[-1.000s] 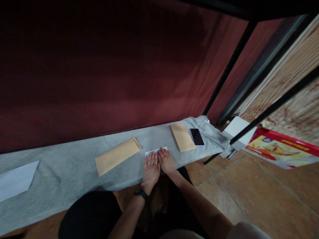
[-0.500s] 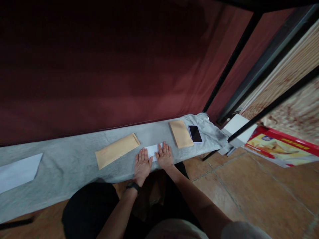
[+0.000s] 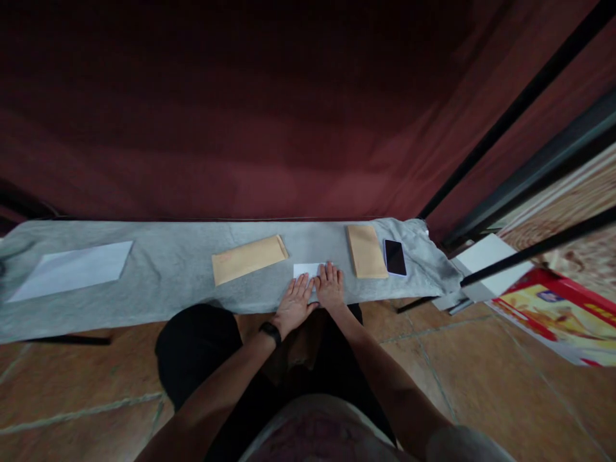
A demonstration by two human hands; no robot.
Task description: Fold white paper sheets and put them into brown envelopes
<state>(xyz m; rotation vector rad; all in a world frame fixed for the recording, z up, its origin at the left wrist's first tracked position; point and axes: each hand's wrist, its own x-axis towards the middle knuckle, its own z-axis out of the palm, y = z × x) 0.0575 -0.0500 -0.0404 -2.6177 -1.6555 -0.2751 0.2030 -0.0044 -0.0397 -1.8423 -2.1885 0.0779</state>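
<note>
A small white paper (image 3: 306, 269) lies on the grey cloth near the table's front edge, partly covered by my hands. My left hand (image 3: 294, 305) rests flat on its lower left part, fingers stretched out. Flat on its right side is my right hand (image 3: 330, 286), with the fingers extended. The two hands are close together, near the thumbs. To the left lies a long brown envelope (image 3: 250, 258), and to the right a second brown envelope (image 3: 366, 251), both apart from my hands.
A dark-screened phone (image 3: 395, 257) lies right of the second envelope. White sheets (image 3: 77, 269) lie at the far left of the cloth-covered table (image 3: 168, 276). Beyond the right end are a white box (image 3: 495, 260), a red and yellow box (image 3: 563, 314) and black metal bars.
The view has shifted, so the table looks more level and more of its left end shows. My left hand has moved closer to my right hand, over the paper.
</note>
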